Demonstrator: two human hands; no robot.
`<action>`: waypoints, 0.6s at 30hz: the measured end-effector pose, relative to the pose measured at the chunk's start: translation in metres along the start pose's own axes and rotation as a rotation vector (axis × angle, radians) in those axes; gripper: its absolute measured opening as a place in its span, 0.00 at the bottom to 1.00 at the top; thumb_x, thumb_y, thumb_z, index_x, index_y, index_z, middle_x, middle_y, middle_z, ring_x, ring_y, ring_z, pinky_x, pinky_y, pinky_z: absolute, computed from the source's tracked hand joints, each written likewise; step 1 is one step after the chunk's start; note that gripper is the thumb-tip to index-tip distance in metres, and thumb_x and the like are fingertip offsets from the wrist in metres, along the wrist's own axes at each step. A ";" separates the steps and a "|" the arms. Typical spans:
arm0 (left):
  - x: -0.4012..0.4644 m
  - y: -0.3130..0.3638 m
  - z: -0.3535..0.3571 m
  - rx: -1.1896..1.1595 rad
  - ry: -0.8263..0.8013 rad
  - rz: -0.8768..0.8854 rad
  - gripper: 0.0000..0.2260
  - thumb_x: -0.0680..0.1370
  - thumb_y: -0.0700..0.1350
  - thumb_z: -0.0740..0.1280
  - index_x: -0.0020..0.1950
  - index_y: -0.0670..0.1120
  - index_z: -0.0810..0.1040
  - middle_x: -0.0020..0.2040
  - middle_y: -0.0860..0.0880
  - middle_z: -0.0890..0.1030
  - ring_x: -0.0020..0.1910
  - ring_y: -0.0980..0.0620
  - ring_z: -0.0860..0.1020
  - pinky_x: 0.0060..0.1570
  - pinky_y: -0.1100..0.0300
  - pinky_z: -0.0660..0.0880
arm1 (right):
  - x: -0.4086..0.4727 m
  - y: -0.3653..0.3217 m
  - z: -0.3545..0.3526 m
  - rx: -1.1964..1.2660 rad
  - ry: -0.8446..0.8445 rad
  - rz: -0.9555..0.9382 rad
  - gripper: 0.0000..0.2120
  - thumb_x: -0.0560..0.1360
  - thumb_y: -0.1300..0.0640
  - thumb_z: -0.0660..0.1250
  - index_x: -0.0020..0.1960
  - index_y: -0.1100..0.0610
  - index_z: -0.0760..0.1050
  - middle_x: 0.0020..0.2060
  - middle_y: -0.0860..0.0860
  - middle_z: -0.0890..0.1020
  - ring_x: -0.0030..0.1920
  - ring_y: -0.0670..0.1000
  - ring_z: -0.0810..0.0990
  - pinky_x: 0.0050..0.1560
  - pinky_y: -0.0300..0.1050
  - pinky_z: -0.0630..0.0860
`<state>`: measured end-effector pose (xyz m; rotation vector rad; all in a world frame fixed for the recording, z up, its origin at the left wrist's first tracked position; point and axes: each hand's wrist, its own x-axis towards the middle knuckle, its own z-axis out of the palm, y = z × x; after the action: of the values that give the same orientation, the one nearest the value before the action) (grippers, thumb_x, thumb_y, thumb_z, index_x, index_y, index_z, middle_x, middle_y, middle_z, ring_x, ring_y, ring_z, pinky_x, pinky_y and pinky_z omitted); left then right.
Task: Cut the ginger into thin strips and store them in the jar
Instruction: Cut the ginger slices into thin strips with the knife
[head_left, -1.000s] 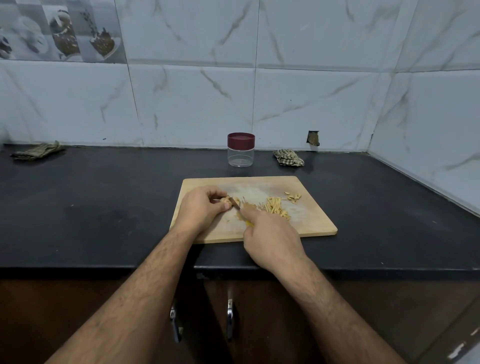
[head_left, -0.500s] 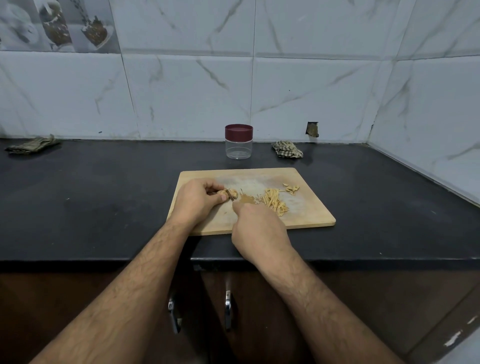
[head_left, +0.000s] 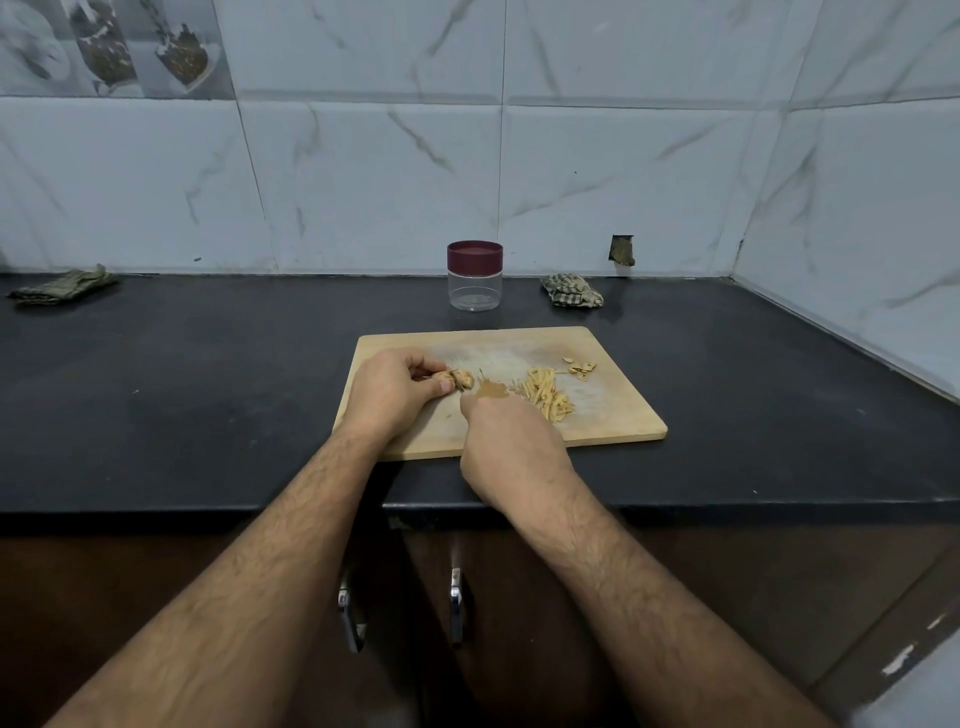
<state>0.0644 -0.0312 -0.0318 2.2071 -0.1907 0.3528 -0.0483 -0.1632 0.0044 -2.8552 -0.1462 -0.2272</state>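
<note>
**Slicing ginger on a wooden board**

Spanning the whole width of the scene, a black countertop (head_left: 156, 395) runs along a marble-patterned tiled wall (head_left: 363, 171) that turns a corner at the far right. Below the near edge sit brown cabinet doors (head_left: 727, 597) with two metal handles (head_left: 455, 605).

A wooden cutting board (head_left: 623, 421) lies near the middle of the counter. The left hand (head_left: 395, 395) rests on the board's left part, its fingers and thumb curled round a small ginger piece (head_left: 464, 379), pinning it down. The right hand (head_left: 511, 449) sits just right of it, fingers curled round a knife (head_left: 459, 383) whose handle is hidden in the fist; only a little of the blade shows, against the ginger.

A pile of cut ginger strips (head_left: 548, 397) lies on the board right of the hands, with a few peel scraps (head_left: 579, 368) farther right.

Beyond the board, near the wall, stands a clear jar (head_left: 475, 291) with its maroon lid (head_left: 475, 254) on. A crumpled checked cloth (head_left: 571, 291) lies right of the jar, and another cloth (head_left: 62, 286) lies at the far left.
</note>
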 end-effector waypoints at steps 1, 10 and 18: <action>-0.001 0.000 0.000 0.003 0.004 0.000 0.09 0.72 0.47 0.77 0.51 0.51 0.85 0.43 0.58 0.83 0.47 0.60 0.81 0.41 0.74 0.69 | 0.000 0.000 0.000 -0.003 0.001 0.000 0.22 0.77 0.66 0.59 0.70 0.55 0.70 0.56 0.56 0.79 0.57 0.57 0.77 0.48 0.48 0.71; 0.000 0.000 0.000 0.029 0.018 -0.009 0.09 0.72 0.48 0.77 0.51 0.52 0.85 0.45 0.56 0.85 0.47 0.59 0.81 0.45 0.66 0.71 | 0.001 -0.004 -0.004 -0.002 -0.013 0.017 0.19 0.76 0.65 0.61 0.66 0.55 0.73 0.57 0.55 0.77 0.57 0.56 0.77 0.46 0.47 0.70; -0.004 0.003 -0.001 0.029 0.018 0.005 0.08 0.73 0.47 0.76 0.51 0.51 0.85 0.45 0.56 0.84 0.48 0.58 0.81 0.50 0.63 0.74 | 0.001 -0.005 -0.007 0.003 -0.030 0.025 0.19 0.76 0.66 0.60 0.65 0.56 0.74 0.57 0.55 0.76 0.57 0.55 0.76 0.46 0.46 0.69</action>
<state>0.0600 -0.0325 -0.0300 2.2312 -0.1828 0.3802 -0.0493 -0.1601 0.0128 -2.8565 -0.1161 -0.1794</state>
